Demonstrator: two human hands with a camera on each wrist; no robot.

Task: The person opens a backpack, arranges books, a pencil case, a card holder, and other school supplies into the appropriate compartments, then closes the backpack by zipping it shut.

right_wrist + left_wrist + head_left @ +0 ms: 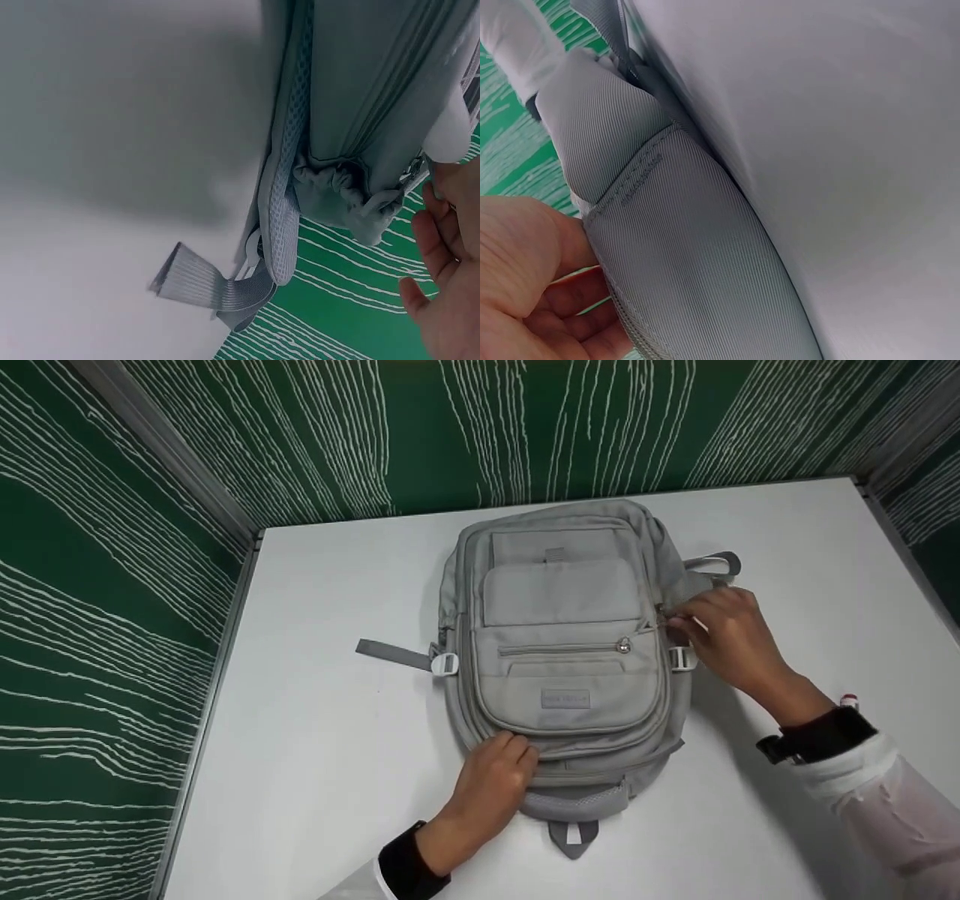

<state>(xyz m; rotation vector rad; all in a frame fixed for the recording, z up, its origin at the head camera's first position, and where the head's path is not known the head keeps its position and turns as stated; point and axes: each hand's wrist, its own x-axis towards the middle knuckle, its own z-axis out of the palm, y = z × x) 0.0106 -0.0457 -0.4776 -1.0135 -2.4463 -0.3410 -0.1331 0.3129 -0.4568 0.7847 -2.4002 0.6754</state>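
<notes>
A grey backpack [570, 585] lies front up on the white table, its handle loop [575, 840] toward me. My left hand [495, 775] grips its near-left edge by the zipper seam; the left wrist view shows the thumb and fingers [592, 319] at the ribbed grey fabric. On the bag's right side, my right hand [726, 634] pinches a zipper pull at the side seam. In the right wrist view the right hand [457, 247] has thumb and forefinger together at the pull, with the other fingers loosely bent. The pull itself is mostly hidden by the fingertips.
Loose grey straps [394, 654] stick out on both sides of the bag, beside white buckles [445, 664]. A small red-and-white capped object [849, 701] shows behind the right wrist. Green panels with white lines [420, 435] stand at the table's back and left.
</notes>
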